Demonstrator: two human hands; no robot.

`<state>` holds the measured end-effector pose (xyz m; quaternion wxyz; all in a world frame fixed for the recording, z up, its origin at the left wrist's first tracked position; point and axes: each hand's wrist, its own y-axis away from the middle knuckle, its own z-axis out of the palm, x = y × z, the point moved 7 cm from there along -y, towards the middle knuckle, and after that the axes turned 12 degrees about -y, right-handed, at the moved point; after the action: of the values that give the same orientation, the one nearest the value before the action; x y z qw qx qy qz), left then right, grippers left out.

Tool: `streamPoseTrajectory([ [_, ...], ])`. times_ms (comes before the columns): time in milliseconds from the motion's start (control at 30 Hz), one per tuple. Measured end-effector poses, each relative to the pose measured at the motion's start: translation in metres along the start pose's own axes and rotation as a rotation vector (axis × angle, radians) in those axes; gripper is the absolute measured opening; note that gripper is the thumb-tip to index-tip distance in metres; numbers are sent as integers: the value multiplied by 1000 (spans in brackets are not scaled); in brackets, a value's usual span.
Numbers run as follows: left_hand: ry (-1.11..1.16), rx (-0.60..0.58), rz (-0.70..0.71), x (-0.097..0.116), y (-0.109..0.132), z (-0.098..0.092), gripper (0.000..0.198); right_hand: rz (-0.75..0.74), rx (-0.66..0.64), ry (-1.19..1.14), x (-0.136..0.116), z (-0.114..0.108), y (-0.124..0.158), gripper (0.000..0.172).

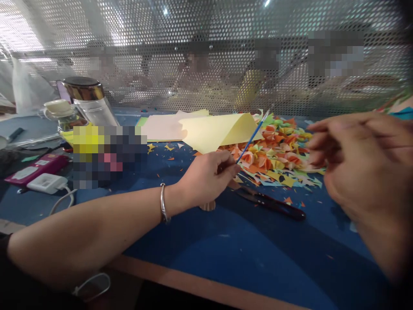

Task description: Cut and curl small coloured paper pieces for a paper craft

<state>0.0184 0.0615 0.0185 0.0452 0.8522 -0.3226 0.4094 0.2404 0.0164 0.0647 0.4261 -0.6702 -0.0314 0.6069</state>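
My left hand (213, 176), with a silver bangle at its wrist, pinches the lower end of a thin blue stick (253, 135). The stick slants up to the right and has a pale tip, in front of a pale yellow paper sheet (206, 129) with a curled right side. Raised at the right, my right hand (361, 150) is slightly blurred. Its fingers are loosely bent and apart, with nothing visible in them. Below and between the hands lies a dark-handled cutting tool (280, 207), blades toward my left hand. Under that hand a small brown object (208, 206) is partly hidden.
Cut paper scraps (277, 159) in orange, yellow and green heap behind the tool. A clear bottle (93, 103), a magenta box (37, 168) and a white charger (47, 183) with cable stand left. A perforated metal panel (193, 26) borders the blue table (219, 258); blurred people sit beyond.
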Motion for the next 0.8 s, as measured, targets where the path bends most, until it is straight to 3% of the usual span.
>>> streamPoseTrajectory([
  [133, -40, 50, -7, -2, -3, -6, 21, -11, -539, 414, 13, 31, 12, 28],
  [233, -79, 71, 2, 0, -3, -8, 25, -12, -737, 524, 27, 37, 18, 38],
  [433, -130, 113, 51, 4, -2, -10, 27, 65, -668, 459, 31, 35, 16, 30],
  [633, -133, 95, 131, 8, -1, -7, 23, 163, -613, 407, 23, 39, 15, 38],
  [800, -155, 133, 140, 10, -1, -11, 25, 209, -669, 282, 21, 45, 18, 43],
])
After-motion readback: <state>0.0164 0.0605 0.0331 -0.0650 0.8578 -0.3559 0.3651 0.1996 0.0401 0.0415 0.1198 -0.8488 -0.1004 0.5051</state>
